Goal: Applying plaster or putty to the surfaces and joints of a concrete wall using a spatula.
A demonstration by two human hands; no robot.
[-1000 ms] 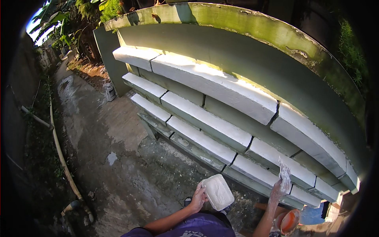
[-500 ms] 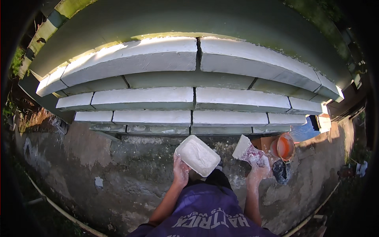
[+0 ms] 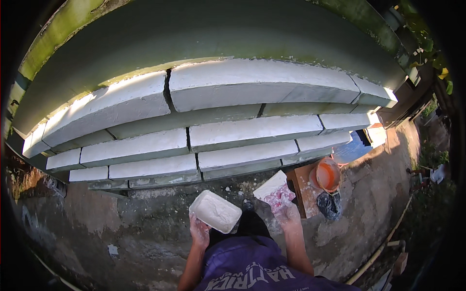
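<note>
My left hand (image 3: 199,231) grips the near left edge of a shallow rectangular tub (image 3: 216,211). White paste fills the tub, which is tilted a little in front of my body. In my right hand (image 3: 290,218) is a wide, flat scraper (image 3: 273,189), coated white with pink-red patches close to the grip. The fingers are wrapped round it and partly hidden. Its broad edge points away from me, toward the wall ledges, and it stays apart from the tub. White smears cover both hands.
Ahead, a stepped wall has white-coated ledges (image 3: 238,160) split by dark vertical gaps. On the concrete floor (image 3: 155,233) at right stand an orange bucket (image 3: 329,175), a brown box (image 3: 307,194), a dark plastic bag (image 3: 329,205) and a blue object (image 3: 350,149).
The view has swung to the right, so the ledges now slope and things sit farther left. Both hands keep hold of the tub and scraper, the scraper slightly nearer the tub.
</note>
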